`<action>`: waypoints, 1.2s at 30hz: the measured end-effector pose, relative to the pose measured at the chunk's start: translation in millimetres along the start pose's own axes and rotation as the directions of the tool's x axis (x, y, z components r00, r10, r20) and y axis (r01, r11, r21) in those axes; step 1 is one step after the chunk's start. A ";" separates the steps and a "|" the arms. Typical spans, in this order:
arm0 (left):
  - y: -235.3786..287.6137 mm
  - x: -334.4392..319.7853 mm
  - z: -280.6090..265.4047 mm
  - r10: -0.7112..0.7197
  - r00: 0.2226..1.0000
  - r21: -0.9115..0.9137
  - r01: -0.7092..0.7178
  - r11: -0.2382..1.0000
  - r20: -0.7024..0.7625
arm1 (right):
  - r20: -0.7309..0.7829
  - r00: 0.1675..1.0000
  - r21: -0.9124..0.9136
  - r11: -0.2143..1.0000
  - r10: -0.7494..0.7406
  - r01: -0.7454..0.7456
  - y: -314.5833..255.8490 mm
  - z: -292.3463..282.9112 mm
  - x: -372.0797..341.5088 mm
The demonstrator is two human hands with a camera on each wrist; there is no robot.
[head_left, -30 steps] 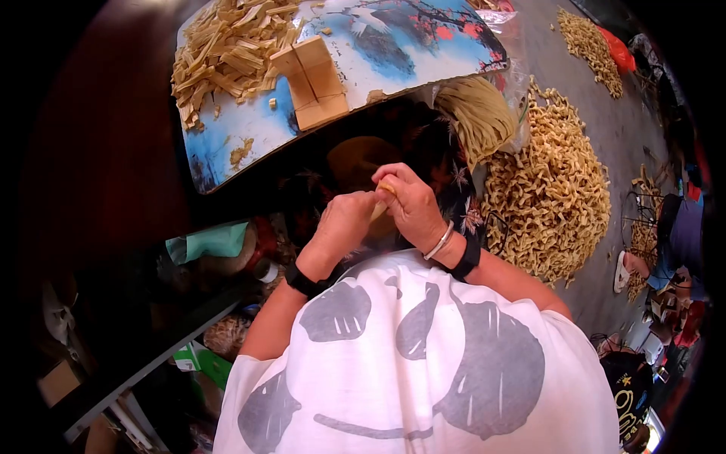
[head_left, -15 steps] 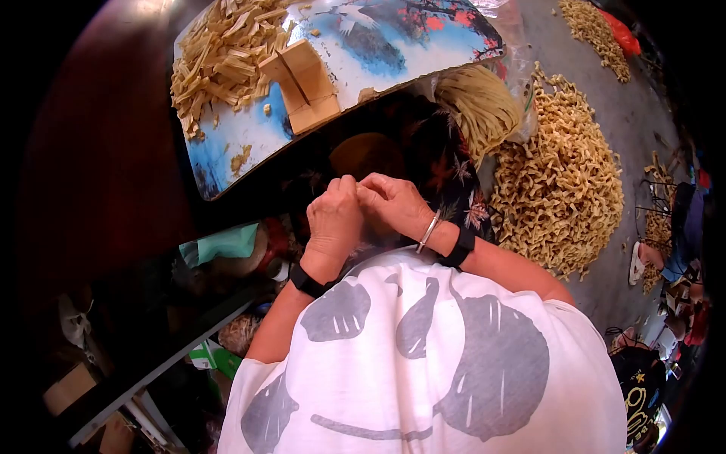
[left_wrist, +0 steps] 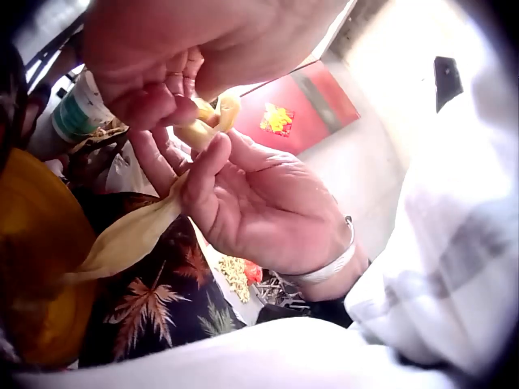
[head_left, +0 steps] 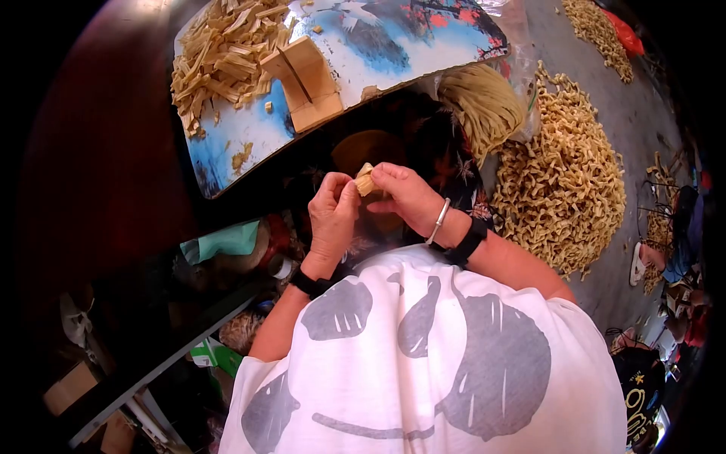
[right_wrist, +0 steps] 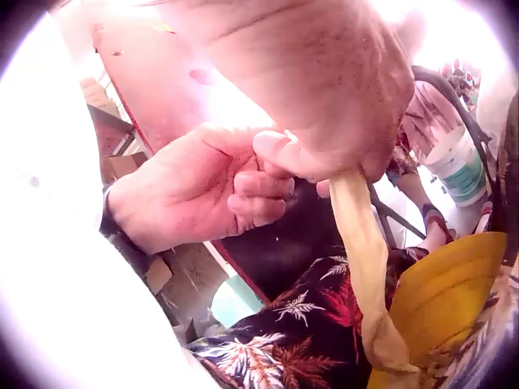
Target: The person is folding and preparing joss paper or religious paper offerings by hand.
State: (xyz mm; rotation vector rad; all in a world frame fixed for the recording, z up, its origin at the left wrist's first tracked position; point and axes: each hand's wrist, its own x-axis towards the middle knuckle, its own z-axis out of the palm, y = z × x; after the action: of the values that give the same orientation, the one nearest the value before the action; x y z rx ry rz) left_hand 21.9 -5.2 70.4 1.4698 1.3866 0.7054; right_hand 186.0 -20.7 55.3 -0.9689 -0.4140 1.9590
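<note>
Between the two hands in the head view is a folded, pale yellow tofu-skin strip (head_left: pixel 364 183). My right hand (head_left: pixel 412 198), with a silver bangle at its wrist, pinches it between thumb and fingers. At the strip's left side, the thumb and forefinger of my left hand (head_left: pixel 333 216) come together on it. Seen from the left wrist, the strip makes a small loop (left_wrist: pixel 223 117) at the fingertips. Its long tail (right_wrist: pixel 365 267) hangs from below my right hand in the right wrist view, over a yellow basin (right_wrist: pixel 450 284). The left hand's other fingers (right_wrist: pixel 263 198) are curled.
A painted board (head_left: pixel 367 57) ahead carries a heap of cut pieces (head_left: pixel 227 57) and a wooden block stand (head_left: pixel 306 87). To the right hangs a bundle of long strips (head_left: pixel 484 110), beside a large pile of knotted pieces (head_left: pixel 563 181) on the floor.
The hands were close together over the strip half a second ago. Now they are slightly apart, and the folded strip shows between their fingertips.
</note>
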 end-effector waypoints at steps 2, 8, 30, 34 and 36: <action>9.9 -5.4 -4.4 -0.080 0.993 -0.282 0.101 0.954 0.085 | -0.020 0.992 -0.170 0.978 -0.128 0.123 7.7 0.3 9.0; 4.6 1.5 -17.5 0.059 0.997 0.011 -0.059 0.998 -0.056 | 0.054 0.951 -0.831 0.515 -0.305 0.212 -16.8 22.8 -15.0; -6.1 -4.1 -12.1 -0.077 0.953 -0.498 0.220 0.839 0.292 | 0.011 0.994 -0.372 0.923 -0.107 0.103 -14.8 11.1 13.5; 1.1 -8.2 -9.8 -0.179 0.923 -0.589 0.357 0.725 0.340 | 0.074 0.996 -0.157 0.985 -0.056 0.067 -15.4 13.1 9.6; -2.0 -7.2 -15.3 -0.193 0.912 -0.497 0.364 0.788 0.362 | 0.017 0.991 -0.246 0.960 -0.136 0.136 -7.9 15.3 10.7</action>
State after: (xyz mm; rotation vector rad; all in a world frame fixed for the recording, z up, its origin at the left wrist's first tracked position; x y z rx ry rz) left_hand 6.1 -8.5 75.7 0.8343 1.0180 0.5987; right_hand 175.5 -6.3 64.9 -1.0666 -0.7186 1.8112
